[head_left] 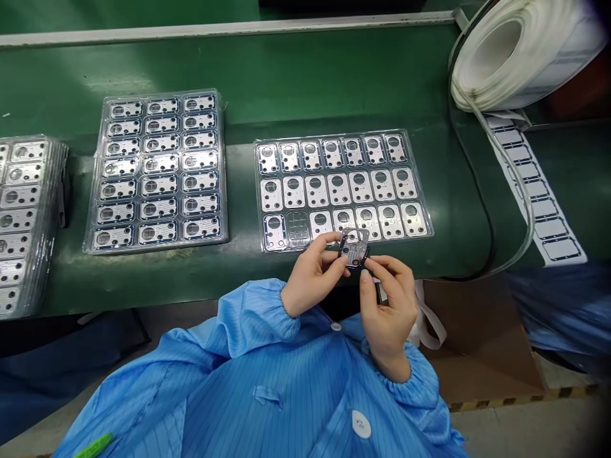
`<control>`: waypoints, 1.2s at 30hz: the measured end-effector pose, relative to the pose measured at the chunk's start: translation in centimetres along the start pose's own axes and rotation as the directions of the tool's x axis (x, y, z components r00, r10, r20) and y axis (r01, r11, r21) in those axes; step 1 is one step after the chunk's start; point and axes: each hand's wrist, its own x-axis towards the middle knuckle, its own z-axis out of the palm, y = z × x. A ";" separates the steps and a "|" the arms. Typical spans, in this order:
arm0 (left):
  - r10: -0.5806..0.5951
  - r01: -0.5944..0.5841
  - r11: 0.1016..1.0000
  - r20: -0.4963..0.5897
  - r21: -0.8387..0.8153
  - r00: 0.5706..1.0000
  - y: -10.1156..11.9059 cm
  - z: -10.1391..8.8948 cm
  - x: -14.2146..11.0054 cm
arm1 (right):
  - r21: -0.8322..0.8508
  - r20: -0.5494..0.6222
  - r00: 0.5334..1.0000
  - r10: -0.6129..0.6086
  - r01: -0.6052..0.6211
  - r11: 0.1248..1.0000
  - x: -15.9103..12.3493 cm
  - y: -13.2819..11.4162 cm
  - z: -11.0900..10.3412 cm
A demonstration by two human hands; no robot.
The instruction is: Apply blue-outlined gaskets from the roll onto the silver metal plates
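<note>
My left hand (317, 273) is closed, pinching a small silvery metal plate (354, 249) by its left edge. The plate is tilted, with round holes and a dark border along its edges. My right hand (389, 302) has its thumb and fingertips together at the plate's lower right corner; whether a thin black strip there is separate from the plate I cannot tell. Just beyond my hands lies a clear plastic tray (424, 236) with rows of similar plates; some have a blue-black border. One front-row pocket (298, 230) shows bare plastic.
Further left stands a stack of filled trays (155, 249), and another tray stack (52, 191) is at the left edge. At right, a large white roll (534, 54) feeds a strip of black frame-shaped stickers (548, 207). A black cable (470, 165) hangs beside it.
</note>
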 end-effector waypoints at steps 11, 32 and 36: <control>-0.084 0.088 0.994 0.074 -0.060 0.994 0.8 -0.7 0.3 | 0.033 0.013 0.998 -0.065 0.065 0.997 0.1 0.8 0.0; -0.080 0.130 0.960 0.202 -0.248 0.976 1.0 -1.4 0.3 | 0.019 0.043 0.985 -0.168 0.168 0.986 0.7 1.6 -0.5; -0.074 0.118 0.968 0.199 -0.221 0.977 0.8 -1.6 0.5 | 0.031 0.052 0.985 -0.164 0.162 0.986 0.8 1.5 -0.5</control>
